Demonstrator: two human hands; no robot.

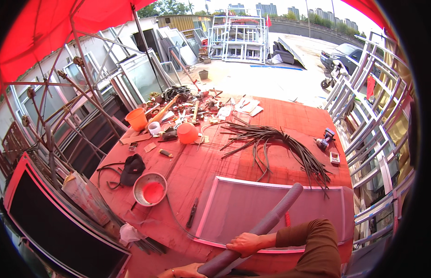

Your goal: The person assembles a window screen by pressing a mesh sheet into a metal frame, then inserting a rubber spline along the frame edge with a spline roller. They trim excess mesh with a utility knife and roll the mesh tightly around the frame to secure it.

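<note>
A long roll of dark grey screen mesh slants over a light-framed window screen on the red-covered table. My right hand, in a brown sleeve, is wrapped around the roll near its middle. My left hand, with a bracelet at the wrist, grips the roll's near end at the lower edge; some of its fingers are out of sight. Mesh shows inside the frame. A red-handled tool lies beside the roll, its other end hidden. Left of the frame lies a slim black tool.
A bundle of dark rubber strips spreads behind the frame. A metal bowl, black cap, orange bucket and cluttered tools occupy the left side. A cordless drill stands right. Metal frames lean beyond the table's right edge.
</note>
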